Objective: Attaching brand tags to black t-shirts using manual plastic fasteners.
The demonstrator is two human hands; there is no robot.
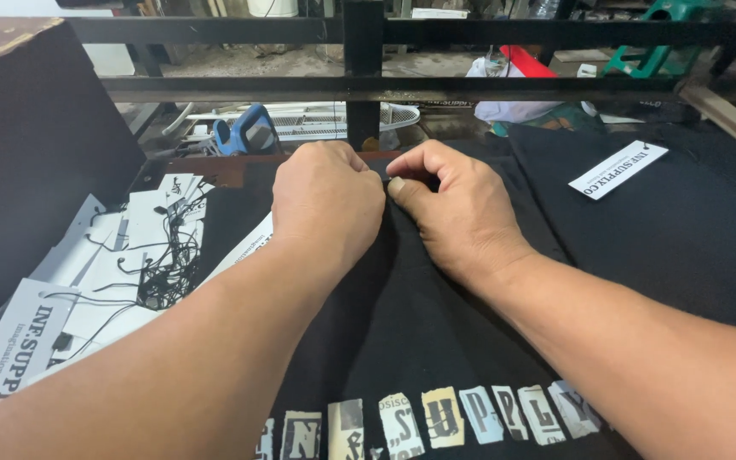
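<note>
Left hand [327,200] and right hand [457,209] were both pinched shut on the top edge of a black printed garment [402,341] spread flat before the person, white hang tags [87,281] piled left.

Black garment [402,324], printed cotton, spread flat on the bench with a row of cut-out-style letter patches in white, cream and grey across its near end, its far edge bunched into a small fold at the centre.
</note>
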